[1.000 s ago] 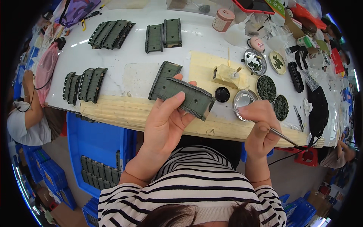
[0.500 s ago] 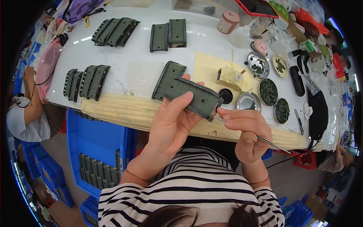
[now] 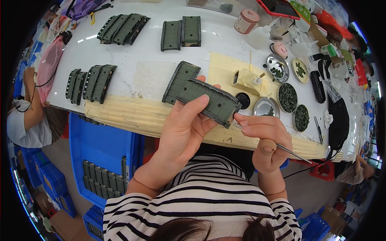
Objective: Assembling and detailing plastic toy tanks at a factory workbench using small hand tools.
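Observation:
My left hand [image 3: 181,124] is closed around a dark green, slightly curved panel [image 3: 215,100] with ribbed edges, the thumb lying on its top face. In my right hand [image 3: 270,138] is a slim metal tool [image 3: 295,154], pinched near its front end. Its tip meets, or nearly meets, the panel's right end; the fingers partly hide the contact. A tan covering wraps one right fingertip. Another green panel [image 3: 173,83] lies on the table just behind the held one, partly covered by it.
More green panels [image 3: 124,29] lie in groups on the white table. At right stand bowls of small dark green pieces [image 3: 287,97], a tape-covered block [image 3: 247,81] and a pink tin [image 3: 246,21]. A blue crate [image 3: 100,138] holds panels below left. A co-worker's arm [image 3: 34,94] shows at far left.
Both hands, the held panel and the metal tool have shifted slightly right. The table's contents sit a little higher in the picture. Both grips look the same.

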